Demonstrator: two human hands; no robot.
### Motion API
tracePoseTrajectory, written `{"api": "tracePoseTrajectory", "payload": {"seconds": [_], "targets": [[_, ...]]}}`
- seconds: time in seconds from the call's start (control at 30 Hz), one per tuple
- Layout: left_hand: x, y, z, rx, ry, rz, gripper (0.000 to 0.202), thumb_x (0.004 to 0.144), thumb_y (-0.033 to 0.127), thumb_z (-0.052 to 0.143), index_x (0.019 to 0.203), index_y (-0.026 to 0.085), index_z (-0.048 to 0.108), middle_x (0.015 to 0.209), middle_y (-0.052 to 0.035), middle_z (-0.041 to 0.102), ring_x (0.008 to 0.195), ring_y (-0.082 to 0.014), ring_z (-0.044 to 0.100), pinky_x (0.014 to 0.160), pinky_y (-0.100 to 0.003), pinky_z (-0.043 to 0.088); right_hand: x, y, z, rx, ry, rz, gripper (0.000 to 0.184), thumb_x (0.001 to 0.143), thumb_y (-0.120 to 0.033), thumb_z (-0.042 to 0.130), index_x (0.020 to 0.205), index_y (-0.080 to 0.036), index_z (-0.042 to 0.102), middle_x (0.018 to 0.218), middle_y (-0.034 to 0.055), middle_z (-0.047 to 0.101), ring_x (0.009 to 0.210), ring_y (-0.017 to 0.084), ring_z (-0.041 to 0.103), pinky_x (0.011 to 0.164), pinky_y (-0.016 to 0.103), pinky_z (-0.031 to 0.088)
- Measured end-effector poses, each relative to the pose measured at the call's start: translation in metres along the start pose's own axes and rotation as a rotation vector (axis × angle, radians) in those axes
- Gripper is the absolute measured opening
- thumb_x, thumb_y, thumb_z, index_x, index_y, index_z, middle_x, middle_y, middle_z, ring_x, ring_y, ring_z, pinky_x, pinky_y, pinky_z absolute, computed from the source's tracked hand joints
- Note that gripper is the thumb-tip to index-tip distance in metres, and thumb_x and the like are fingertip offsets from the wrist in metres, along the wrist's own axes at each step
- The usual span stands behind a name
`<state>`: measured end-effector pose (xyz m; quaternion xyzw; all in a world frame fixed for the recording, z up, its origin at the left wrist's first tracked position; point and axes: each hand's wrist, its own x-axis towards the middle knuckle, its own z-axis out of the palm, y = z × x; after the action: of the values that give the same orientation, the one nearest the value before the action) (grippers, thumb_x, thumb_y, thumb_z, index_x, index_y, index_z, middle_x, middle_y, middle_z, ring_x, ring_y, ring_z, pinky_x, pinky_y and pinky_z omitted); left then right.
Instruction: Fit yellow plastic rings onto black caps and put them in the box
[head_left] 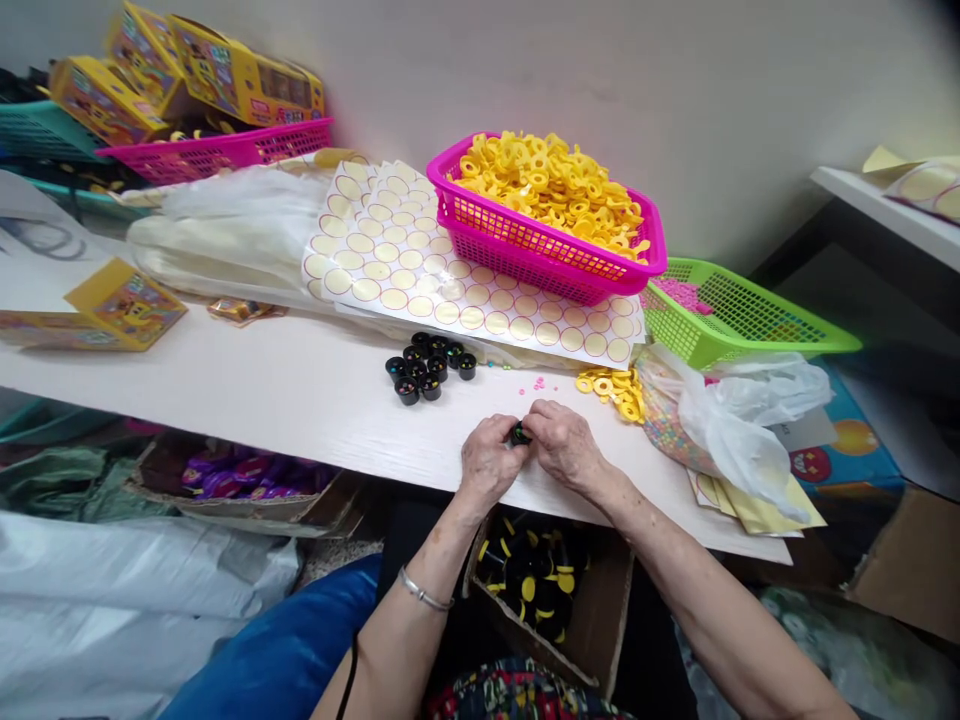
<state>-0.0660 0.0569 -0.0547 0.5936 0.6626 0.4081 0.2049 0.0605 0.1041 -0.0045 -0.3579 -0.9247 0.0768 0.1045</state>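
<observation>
My left hand (489,458) and my right hand (561,442) meet over the front of the white table. Between their fingers is a small black cup (519,434) with a bit of green showing in it. The left fingers are closed round its side, and the right fingertips press at its rim; whatever they pinch is hidden. Left of my hands stands a cluster of black cups (430,366) with coloured bits inside. Several pink beads (539,383) lie just beyond my hands. To the right is a small pile of yellow ring-shaped pieces (616,388).
A pink basket (547,262) of yellow pieces rests on sticker sheets (409,262). Right of it are a green basket (757,305) and a plastic bag of beads (667,405). Below the table edge, a cardboard box (600,620) holds black-and-yellow pieces. Yellow printed boxes (247,80) are stacked back left.
</observation>
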Motion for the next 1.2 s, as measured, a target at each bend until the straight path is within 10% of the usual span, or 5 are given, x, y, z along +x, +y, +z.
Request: {"api": "tracePoseTrajectory", "payload": {"seconds": [0.37,0.53,0.77,0.97,1.2], "targets": [[0.001,0.001,0.0,-0.004,0.008,-0.022,0.016,0.066,0.022,0.061,0.082,0.021,0.062,0.076,0.0016,0.059,0.072,-0.0132,0.052,0.066,-0.024,0.041,0.003,0.02,0.001,0.301,0.094,0.069,0.014,0.083,-0.018,0.046,0.084,-0.016,0.06,0.08,0.0024,0.054,0.074,0.012,0.05,0.067,0.022,0.036],[0.001,0.003,0.0,-0.02,0.009,-0.054,0.021,0.061,0.02,0.065,0.082,0.021,0.062,0.076,0.0022,0.059,0.07,-0.0126,0.051,0.066,-0.024,0.041,0.013,0.066,0.006,-0.113,0.21,0.496,0.016,0.081,-0.025,0.05,0.085,-0.015,0.062,0.092,0.0093,0.056,0.085,0.02,0.049,0.066,0.028,0.035],[0.0,0.002,0.0,-0.061,0.026,-0.044,0.021,0.06,0.018,0.064,0.08,0.02,0.062,0.074,0.0017,0.058,0.069,-0.0127,0.05,0.066,-0.025,0.042,0.013,0.092,0.017,-0.327,0.117,0.36,0.022,0.078,-0.009,0.04,0.077,-0.012,0.062,0.091,0.0135,0.056,0.089,0.023,0.045,0.07,0.033,0.031],[0.001,-0.006,-0.002,-0.229,0.049,0.02,0.044,0.053,0.005,0.056,0.096,0.018,0.061,0.09,-0.0025,0.059,0.069,-0.0116,0.05,0.064,-0.024,0.043,-0.01,0.07,0.002,0.527,0.49,0.495,0.016,0.079,-0.025,0.045,0.069,-0.016,0.054,0.08,0.0067,0.055,0.078,0.018,0.047,0.071,0.031,0.037],[-0.021,0.03,-0.016,-0.64,0.196,-0.057,0.02,0.066,0.018,0.061,0.085,0.015,0.066,0.081,-0.0034,0.06,0.069,-0.0114,0.052,0.064,-0.022,0.042,-0.047,0.03,-0.026,1.795,0.005,0.637,0.026,0.057,-0.027,0.074,0.063,-0.014,0.052,0.068,-0.0002,0.054,0.06,0.01,0.051,0.061,0.026,0.043]]}}
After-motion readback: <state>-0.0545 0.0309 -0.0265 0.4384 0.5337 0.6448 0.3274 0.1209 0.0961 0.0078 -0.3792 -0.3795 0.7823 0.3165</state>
